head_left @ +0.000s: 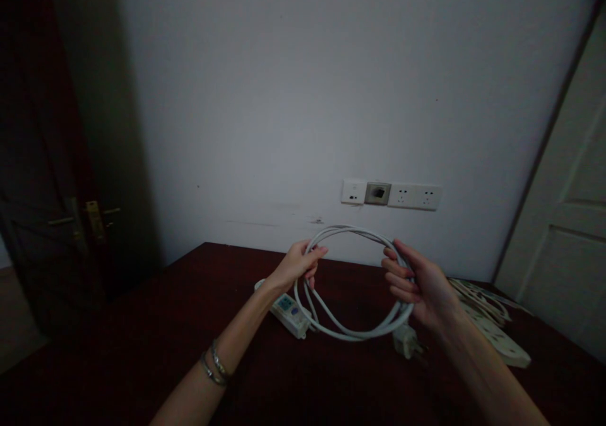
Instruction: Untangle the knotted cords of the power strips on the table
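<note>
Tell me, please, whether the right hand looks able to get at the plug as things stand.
Probably yes: the plug shows largely uncovered below the right hand, though that hand is closed around the cable.

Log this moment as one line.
left hand: gripping coiled cable | right hand: gripping coil's opposite side | plug: below right hand | left power strip: on table

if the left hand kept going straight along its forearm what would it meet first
Beyond the coiled white cable that the left hand holds, it would probably meet the wall first, somewhere around the leftmost wall plate, though depth is hard to judge from this one view.
</note>
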`<state>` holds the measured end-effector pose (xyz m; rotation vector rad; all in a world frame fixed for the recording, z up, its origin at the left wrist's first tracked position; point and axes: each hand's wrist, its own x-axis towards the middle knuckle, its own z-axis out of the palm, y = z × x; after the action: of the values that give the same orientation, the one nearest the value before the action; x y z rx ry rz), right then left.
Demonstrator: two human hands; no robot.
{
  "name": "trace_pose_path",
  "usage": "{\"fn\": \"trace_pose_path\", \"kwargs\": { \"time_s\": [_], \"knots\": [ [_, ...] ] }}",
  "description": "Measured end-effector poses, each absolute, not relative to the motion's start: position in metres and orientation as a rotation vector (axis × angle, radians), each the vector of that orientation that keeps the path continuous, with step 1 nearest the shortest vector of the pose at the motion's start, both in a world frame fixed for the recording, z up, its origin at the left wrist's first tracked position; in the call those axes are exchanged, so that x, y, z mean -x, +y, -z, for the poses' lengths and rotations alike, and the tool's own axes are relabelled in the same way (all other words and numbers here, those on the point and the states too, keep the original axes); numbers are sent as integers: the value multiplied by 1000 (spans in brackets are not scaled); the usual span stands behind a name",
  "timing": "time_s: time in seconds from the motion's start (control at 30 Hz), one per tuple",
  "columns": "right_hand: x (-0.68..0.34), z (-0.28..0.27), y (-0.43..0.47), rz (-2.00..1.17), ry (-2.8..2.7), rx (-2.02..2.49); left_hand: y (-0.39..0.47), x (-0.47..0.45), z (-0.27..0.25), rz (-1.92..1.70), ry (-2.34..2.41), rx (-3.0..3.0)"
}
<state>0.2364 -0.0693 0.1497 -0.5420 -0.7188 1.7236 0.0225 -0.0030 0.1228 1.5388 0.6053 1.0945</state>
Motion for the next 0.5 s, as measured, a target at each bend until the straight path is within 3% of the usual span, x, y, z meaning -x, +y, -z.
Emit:
{"fn": "trace_pose_path", "kwargs": {
  "time_s": [0.5],
  "knots": [
    [-200, -199, -51, -1565, -948, 445, -4, 13, -88, -851, 306, -1184]
  ]
}}
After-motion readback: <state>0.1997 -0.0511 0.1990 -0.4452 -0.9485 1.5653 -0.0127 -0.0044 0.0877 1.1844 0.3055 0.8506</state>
